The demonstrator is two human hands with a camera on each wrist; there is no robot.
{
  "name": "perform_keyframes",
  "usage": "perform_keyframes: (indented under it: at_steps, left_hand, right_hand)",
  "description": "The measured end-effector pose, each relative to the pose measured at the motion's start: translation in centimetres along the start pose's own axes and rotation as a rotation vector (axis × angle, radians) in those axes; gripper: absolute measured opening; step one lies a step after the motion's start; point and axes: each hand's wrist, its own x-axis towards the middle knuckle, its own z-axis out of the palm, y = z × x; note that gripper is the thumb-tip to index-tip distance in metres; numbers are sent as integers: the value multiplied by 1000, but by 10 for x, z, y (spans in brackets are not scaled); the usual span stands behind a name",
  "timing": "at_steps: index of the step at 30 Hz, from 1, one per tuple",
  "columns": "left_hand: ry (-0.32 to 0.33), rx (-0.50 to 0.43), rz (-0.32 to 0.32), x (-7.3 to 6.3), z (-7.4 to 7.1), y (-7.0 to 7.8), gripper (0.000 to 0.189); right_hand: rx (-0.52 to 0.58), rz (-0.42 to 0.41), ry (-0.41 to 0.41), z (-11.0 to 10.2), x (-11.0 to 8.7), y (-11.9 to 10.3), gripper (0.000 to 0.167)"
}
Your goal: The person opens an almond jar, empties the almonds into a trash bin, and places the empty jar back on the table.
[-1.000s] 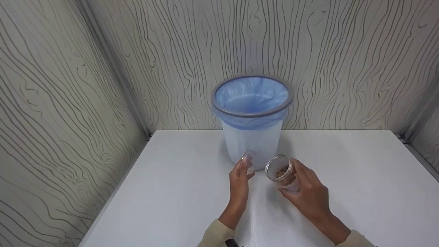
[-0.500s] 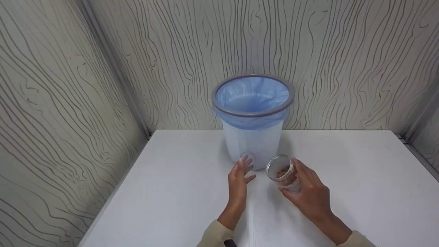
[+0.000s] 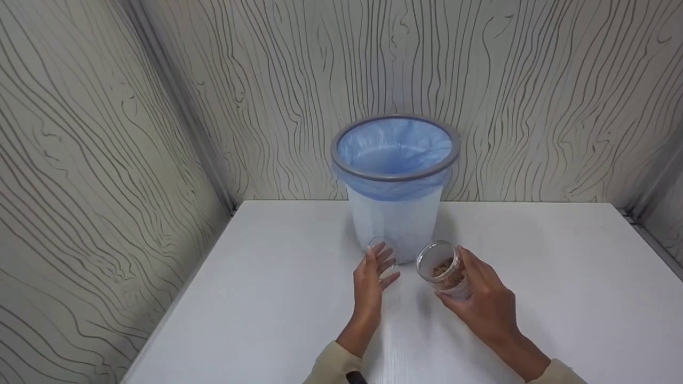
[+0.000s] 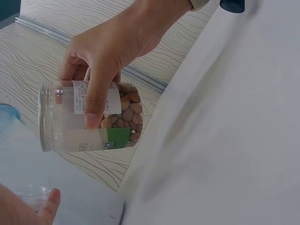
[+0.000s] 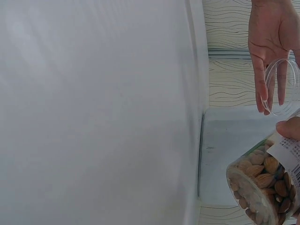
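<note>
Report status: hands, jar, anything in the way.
Right hand gripping tilted jar, almonds inside. Left hand holding clear lid, apart from jar, nothing between. Bin beyond both hands.

Right wrist view: jar (image 5: pixel 263 183) cut off; label (image 5: pixel 284 153) print too small.

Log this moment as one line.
left hand: holds clear lid | right hand: grips tilted, open jar | jar: almonds inside | lined bin: on white table, beyond both hands
</note>
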Motion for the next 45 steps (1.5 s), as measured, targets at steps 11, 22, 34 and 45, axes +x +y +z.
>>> perform_keyframes:
  at_steps: [11, 22, 34, 45]
  left_hand:
    - [-54, -64, -45, -3, -7, -1, 65]
    - [-59, -112, -138, -3, -9, -2, 71]
    - [-51, -207, -216, -4, -11, -5, 75]
    - [-68, -232, -242, -5, -14, -8, 67]
  right_hand:
    - [1, 2, -13, 3, -3, 0, 102]
    - [3, 10, -20, 3, -4, 2, 103]
    - [-3, 3, -12, 2, -3, 2, 103]
    - [-8, 26, -18, 2, -5, 2, 102]
